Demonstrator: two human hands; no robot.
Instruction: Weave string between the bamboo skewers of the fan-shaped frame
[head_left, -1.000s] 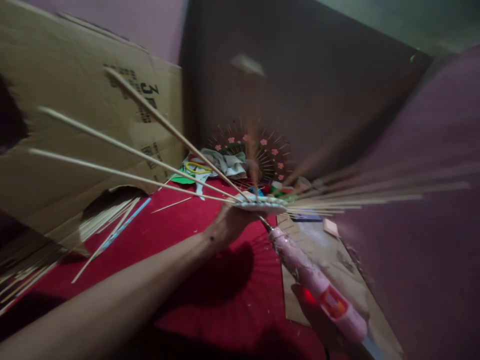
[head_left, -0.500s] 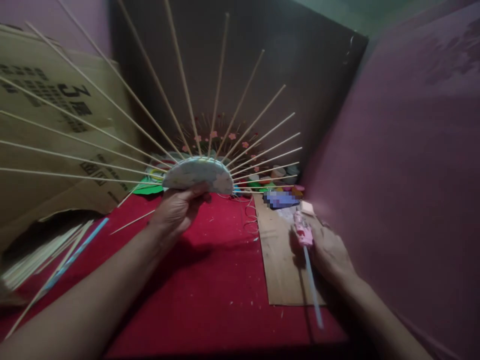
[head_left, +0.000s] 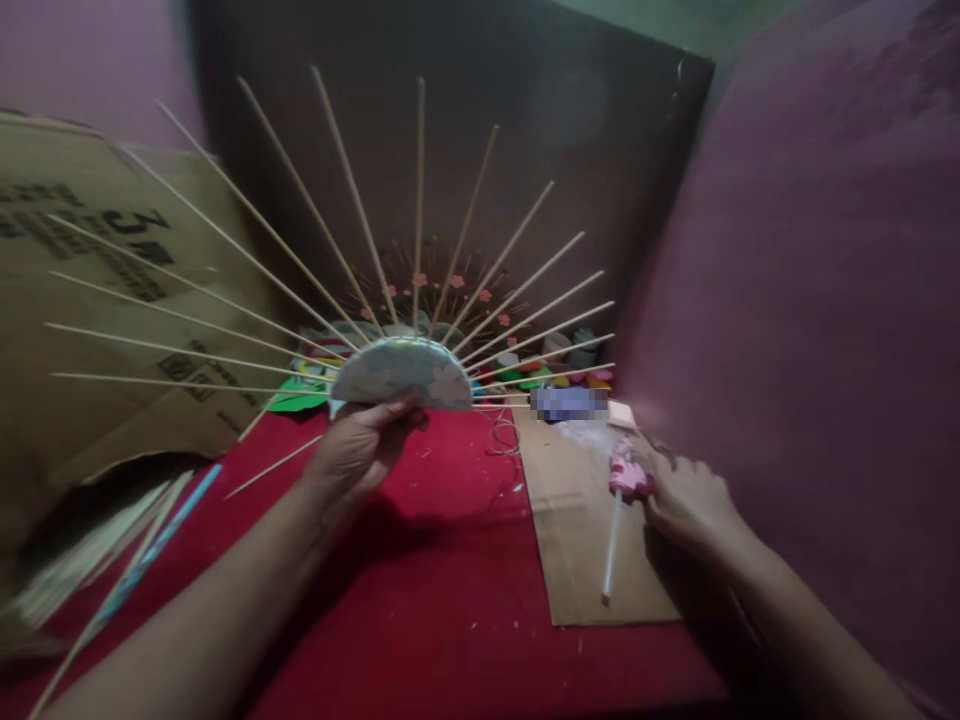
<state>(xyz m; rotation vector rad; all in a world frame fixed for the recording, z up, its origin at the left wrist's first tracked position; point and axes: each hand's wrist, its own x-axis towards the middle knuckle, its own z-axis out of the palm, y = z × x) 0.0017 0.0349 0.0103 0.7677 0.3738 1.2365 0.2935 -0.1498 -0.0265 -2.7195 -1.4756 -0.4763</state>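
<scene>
My left hand (head_left: 369,440) pinches the lower edge of a pale, patterned half-round disc (head_left: 397,368), thumb in front and the other fingers mostly hidden behind. Long thin wooden sticks (head_left: 341,160) fan out from its curved rim. Over to the right, a pink glue gun (head_left: 628,478) is low over the cardboard sheet (head_left: 577,570), with a translucent glue stick (head_left: 612,550) jutting from its back towards me. My right hand (head_left: 694,505) is at the glue gun's handle, thumb side against it; its fingertips are partly hidden.
A red cloth (head_left: 435,620) covers the table. Loose sticks (head_left: 112,545) and a blue-wrapped rod lie at the left, beside a big cardboard box (head_left: 135,270). Behind the disc stand a flower-decorated stick piece (head_left: 457,283) and small coloured tubs. A pink wall (head_left: 817,330) closes the right side.
The glue gun has turned onto its side and its glue stick has swung left. My right hand has shifted slightly right. The fan of sticks has moved away from me and looks smaller.
</scene>
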